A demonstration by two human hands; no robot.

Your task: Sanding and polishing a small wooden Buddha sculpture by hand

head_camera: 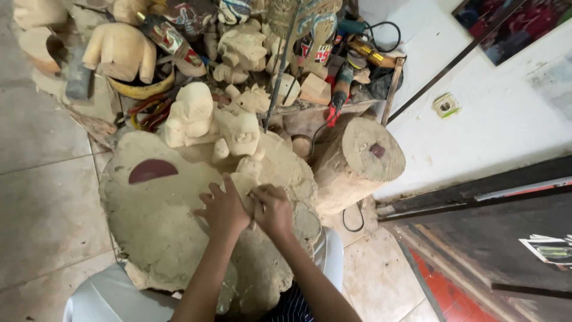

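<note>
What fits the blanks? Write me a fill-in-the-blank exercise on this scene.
1. The semicircle on the slab is dark ___.
2. The log stands to the slab's ___.
3. The left hand and right hand both rest on the ___.
Missing words: red; right; slab.

Both arms are bare, with no sleeves. At 6 o'clock, dark striped cloth covers the person's lap.

Soft even daylight, faint shadows, slight blur, wide-angle bending at edges
</note>
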